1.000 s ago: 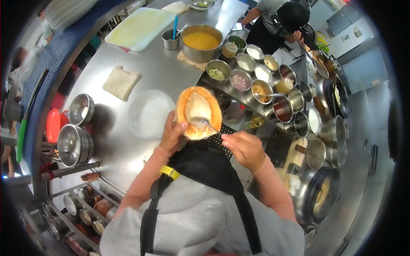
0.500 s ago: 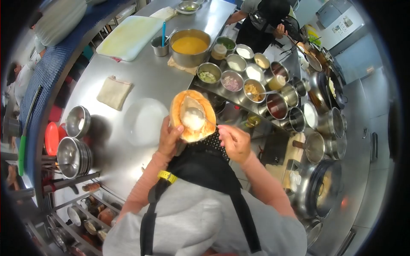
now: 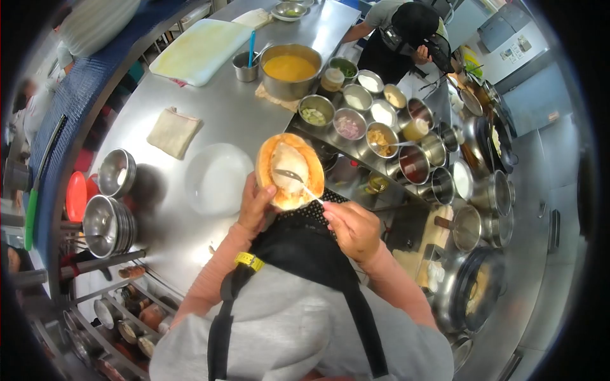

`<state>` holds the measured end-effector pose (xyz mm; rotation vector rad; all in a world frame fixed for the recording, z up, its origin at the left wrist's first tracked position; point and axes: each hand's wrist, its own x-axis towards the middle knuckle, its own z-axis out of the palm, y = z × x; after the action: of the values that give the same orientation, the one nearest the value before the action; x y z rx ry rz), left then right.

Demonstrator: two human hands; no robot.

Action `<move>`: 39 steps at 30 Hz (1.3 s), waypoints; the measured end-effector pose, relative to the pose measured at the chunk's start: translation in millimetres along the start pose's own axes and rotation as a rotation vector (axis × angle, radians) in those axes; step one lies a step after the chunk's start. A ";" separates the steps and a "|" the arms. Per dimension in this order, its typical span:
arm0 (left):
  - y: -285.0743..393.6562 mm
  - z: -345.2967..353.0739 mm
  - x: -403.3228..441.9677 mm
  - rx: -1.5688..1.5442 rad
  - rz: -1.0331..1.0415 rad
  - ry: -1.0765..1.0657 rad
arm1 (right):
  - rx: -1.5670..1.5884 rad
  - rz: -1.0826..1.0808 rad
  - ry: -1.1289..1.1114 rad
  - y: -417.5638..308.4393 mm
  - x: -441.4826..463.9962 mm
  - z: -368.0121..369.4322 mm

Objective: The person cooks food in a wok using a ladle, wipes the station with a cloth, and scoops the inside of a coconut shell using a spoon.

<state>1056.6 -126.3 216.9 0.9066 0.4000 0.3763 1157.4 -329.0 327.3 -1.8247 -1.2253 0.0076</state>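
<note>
An orange-toned, hollowed bread-like shell (image 3: 265, 159) with a pale filling (image 3: 292, 159) is in my left hand (image 3: 255, 202), whose fingers and thumb wrap its lower left side. My right hand (image 3: 351, 227) pinches the handle of a metal spoon (image 3: 290, 174). The spoon's bowl lies over the pale filling inside the shell. Just left of the shell, a round white plate (image 3: 219, 180) rests on the steel table (image 3: 152, 219).
Metal containers of ingredients (image 3: 349, 124) stand to the right, beyond them pans and a person (image 3: 416, 28). A pot of orange liquid (image 3: 290, 71), a cutting board (image 3: 200, 51) and a folded cloth (image 3: 173, 132) lie ahead. Stacked bowls (image 3: 108, 225) are at left.
The spoon's bowl has shifted over the filling and its angle has changed, with my right hand moving slightly. My left hand still holds the shell. The view has shifted a little.
</note>
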 end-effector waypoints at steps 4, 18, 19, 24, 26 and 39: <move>-0.6 -0.7 -0.5 -0.022 0.040 -0.025 | -0.096 -0.085 -0.049 6.7 1.7 -6.9; 7.4 -12.8 -8.8 0.025 -0.047 -0.044 | 0.030 -0.016 -0.075 12.2 7.6 -30.7; 4.2 -16.1 -7.3 0.018 -0.036 -0.048 | -0.001 -0.057 -0.129 13.6 9.3 -31.7; 0.6 -15.5 -3.8 0.064 0.008 -0.090 | -0.095 -0.140 -0.145 14.4 19.2 -31.4; -2.2 -12.8 -4.7 0.109 0.033 -0.086 | -0.146 -0.162 -0.086 5.1 26.0 -32.0; 20.0 -4.9 -11.7 0.089 -0.068 -0.096 | -0.198 -0.254 0.041 20.0 25.5 -20.9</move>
<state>1041.2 -117.3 232.6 0.9916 0.3602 0.2530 1194.6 -326.0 337.5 -1.8120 -1.4629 -0.3013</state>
